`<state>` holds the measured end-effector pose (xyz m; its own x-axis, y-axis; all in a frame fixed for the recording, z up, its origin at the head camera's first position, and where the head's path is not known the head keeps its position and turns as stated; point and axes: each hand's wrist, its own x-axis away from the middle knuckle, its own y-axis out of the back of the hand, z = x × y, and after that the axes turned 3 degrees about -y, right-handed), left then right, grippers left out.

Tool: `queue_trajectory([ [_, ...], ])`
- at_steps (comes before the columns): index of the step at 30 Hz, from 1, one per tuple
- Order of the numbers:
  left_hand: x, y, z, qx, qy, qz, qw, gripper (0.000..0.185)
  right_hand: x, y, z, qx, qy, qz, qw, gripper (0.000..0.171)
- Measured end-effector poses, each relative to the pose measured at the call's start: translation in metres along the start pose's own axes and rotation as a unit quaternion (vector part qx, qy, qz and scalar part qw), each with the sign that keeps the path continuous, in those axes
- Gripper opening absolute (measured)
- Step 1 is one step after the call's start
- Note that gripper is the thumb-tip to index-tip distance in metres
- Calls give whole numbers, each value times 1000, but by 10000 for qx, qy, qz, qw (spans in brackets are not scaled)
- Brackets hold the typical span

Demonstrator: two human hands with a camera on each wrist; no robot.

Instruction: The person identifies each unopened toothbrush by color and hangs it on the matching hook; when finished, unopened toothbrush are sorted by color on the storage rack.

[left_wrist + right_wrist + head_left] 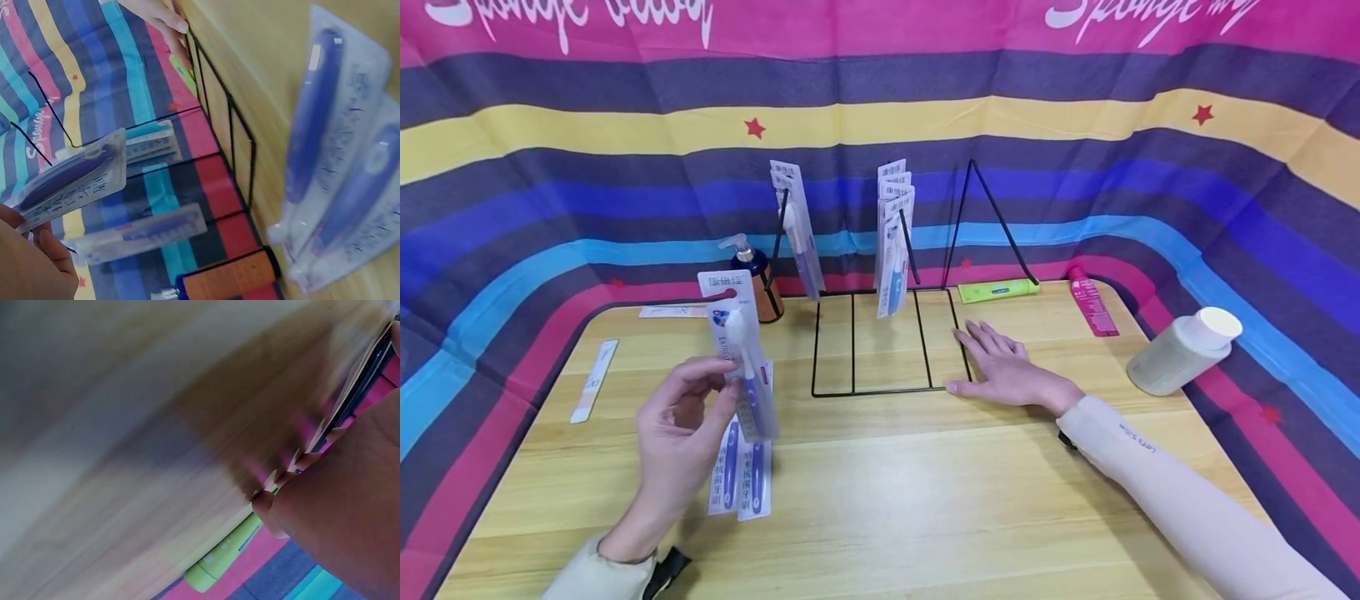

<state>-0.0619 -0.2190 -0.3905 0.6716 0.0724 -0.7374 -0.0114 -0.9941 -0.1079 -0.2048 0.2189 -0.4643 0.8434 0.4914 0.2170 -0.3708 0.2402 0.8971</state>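
Between thumb and fingers, my left hand (679, 421) pinches a packaged purple toothbrush (762, 412), held upright above the table. Beneath it two more toothbrush packs (755, 483) lie side by side on the wood; the left wrist view shows their purple handles (315, 119) up close. A black wire rack (887, 391) stands behind. Toothbrush packs hang on its left hook (805, 250) and several on its middle one (893, 267). My right hand (1003, 367) lies with fingers extended at the rack base's right side, palm down, fingertips by the wire.
A dark pump bottle (765, 287) with an orange label stands left of the rack. A green tube (998, 290) lies at the back right, near a pink tube (1093, 307) and a white-capped bottle (1180, 354). One slim white packet (595, 379) lies far left. Striped cloth (880, 83) surrounds the table.
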Motion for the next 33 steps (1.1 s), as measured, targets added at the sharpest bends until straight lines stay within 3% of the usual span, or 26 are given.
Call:
queue_trajectory([
  [10,-6,-16,13,-77,-138,149,9998,33,1,0,3,-13,19,-25,10000,109],
  [17,-13,-20,27,-911,56,350,9952,35,0,0,3,13,-22,-13,10000,109],
  [26,-47,-15,66,-981,174,906,9909,55,0,1,1,68,56,-97,9999,108],
  [33,-71,-15,87,-996,632,965,9883,59,0,0,1,76,73,-97,9999,108],
])
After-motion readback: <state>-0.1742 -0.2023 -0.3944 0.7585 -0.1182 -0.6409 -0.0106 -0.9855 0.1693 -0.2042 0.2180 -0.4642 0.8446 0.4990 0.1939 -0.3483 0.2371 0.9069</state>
